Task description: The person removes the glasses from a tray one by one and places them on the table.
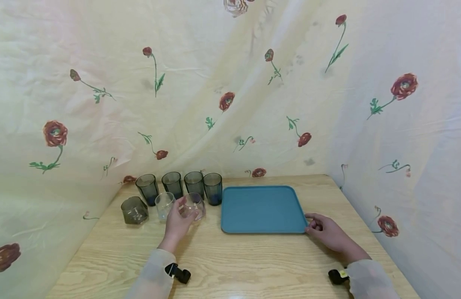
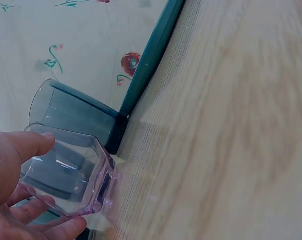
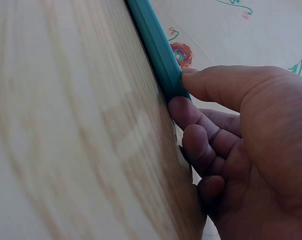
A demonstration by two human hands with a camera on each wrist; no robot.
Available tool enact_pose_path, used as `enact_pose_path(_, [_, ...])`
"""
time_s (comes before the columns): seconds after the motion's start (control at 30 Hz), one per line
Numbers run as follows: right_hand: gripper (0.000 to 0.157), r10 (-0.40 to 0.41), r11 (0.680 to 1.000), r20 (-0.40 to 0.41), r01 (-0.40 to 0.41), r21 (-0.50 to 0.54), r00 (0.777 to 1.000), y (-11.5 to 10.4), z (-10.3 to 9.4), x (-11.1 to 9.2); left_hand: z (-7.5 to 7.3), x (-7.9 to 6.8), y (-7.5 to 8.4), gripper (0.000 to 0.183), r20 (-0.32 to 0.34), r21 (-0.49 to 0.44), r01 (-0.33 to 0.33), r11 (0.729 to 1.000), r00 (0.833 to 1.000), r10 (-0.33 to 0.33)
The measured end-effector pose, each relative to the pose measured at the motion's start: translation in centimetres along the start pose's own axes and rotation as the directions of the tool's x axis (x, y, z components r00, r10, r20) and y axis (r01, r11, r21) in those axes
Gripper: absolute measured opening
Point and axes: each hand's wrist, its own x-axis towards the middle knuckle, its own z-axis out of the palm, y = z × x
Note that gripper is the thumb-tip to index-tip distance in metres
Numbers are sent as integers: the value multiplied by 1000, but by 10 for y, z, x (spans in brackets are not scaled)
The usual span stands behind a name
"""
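Note:
My left hand (image 1: pixel 176 222) grips a clear, faintly pink faceted glass (image 1: pixel 193 206), lifted just above the wooden table; the left wrist view shows thumb and fingers (image 2: pixel 21 150) curled round that glass (image 2: pixel 76 175). A teal tray (image 1: pixel 262 209) lies flat to its right. My right hand (image 1: pixel 321 228) pinches the tray's near right corner; in the right wrist view the thumb lies on the rim (image 3: pixel 158 55) and the fingers (image 3: pixel 188 112) tuck under it.
Several dark smoky tumblers (image 1: pixel 194 184) stand in a row at the back left, with a clear glass (image 1: pixel 164 205) and a short dark glass (image 1: pixel 134 210) in front. Flowered cloth (image 1: pixel 230 91) walls the table on three sides.

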Motion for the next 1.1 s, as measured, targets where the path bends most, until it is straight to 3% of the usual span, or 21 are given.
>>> enact_pose_path(0.77, [59, -2, 1000, -6, 2, -29, 1000, -2, 2, 3, -2, -1, 0, 78, -5, 15, 6, 1000, 1000, -6])
enact_pose_path(1.1, [60, 2, 1000, 8, -2, -30, 1000, 0, 2, 7, -12, -4, 5, 85, 24, 32, -12, 999, 1000, 12])
